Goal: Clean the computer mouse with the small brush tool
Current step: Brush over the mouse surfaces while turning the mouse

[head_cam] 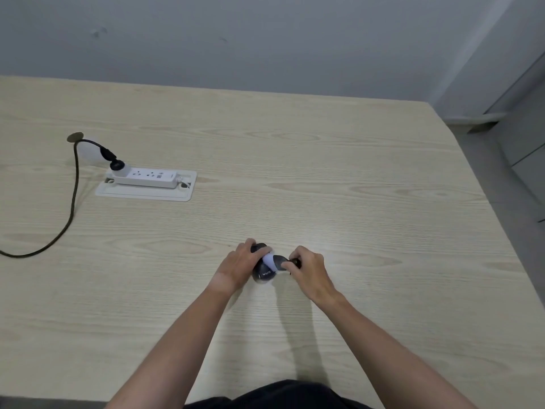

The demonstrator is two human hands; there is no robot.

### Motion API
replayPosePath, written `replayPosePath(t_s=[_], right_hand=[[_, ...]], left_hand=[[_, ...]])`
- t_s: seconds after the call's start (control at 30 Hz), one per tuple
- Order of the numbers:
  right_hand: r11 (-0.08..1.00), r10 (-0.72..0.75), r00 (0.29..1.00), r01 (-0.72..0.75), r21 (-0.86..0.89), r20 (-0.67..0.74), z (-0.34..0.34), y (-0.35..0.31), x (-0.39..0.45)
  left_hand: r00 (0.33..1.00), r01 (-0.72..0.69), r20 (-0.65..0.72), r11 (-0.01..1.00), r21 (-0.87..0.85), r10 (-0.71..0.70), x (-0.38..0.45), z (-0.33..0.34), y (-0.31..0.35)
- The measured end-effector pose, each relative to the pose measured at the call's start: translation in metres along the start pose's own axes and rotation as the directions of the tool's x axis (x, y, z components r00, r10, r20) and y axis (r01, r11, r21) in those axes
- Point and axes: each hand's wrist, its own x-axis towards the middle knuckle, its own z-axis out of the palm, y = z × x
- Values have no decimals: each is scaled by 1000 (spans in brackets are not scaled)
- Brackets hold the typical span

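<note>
A: Nearest us we have dark clothing (pixel 283 394) at the bottom edge, and from there our two bare forearms reach out over the pale wood-grain table (pixel 354 172).

B: Our left hand (pixel 240 265) grips the small black rounded computer mouse (pixel 262 274), fingers curled over its far end and left flank. The mouse sits on the table between our two hands, its near end with light lettering facing us.

A: Our right hand (pixel 308 268) pinches the dark handle of the small brush tool (pixel 275 261). The tool's pale, whitish head lies across the top of the mouse, just beside our left fingertips and touching the shell. We cannot make out the bristles; they are too small and blurred.

B: Well beyond the left hand, far to its left, a white power strip (pixel 144 177) rests on a flat white rectangular plate (pixel 147 194). A black plug sits in its left end.

A: From there a black cable (pixel 73 202) runs to a round opening in the table and loops off the left edge. A grey wall (pixel 265 39) stands behind.
</note>
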Motion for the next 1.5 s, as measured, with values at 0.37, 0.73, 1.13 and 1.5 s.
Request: replayPosePath(t_s=[0.37, 0.73, 1.13, 1.5], right_hand=[[997, -7, 1000, 9, -83, 23, -16, 16, 12], [998, 22, 1000, -22, -64, 2, -11, 11, 2], [968, -89, 993, 70, -239, -71, -1, -4, 1], [966, 59, 982, -101, -236, -180, -9, 6, 6]], left_hand=[[978, 206, 21, 979, 11, -206, 5, -1, 12], [974, 226, -4, 974, 22, -226, 5, -2, 20], [965, 262, 12, 965, -10, -262, 3, -5, 20], [967, 256, -7, 966, 48, -256, 1, -8, 19]])
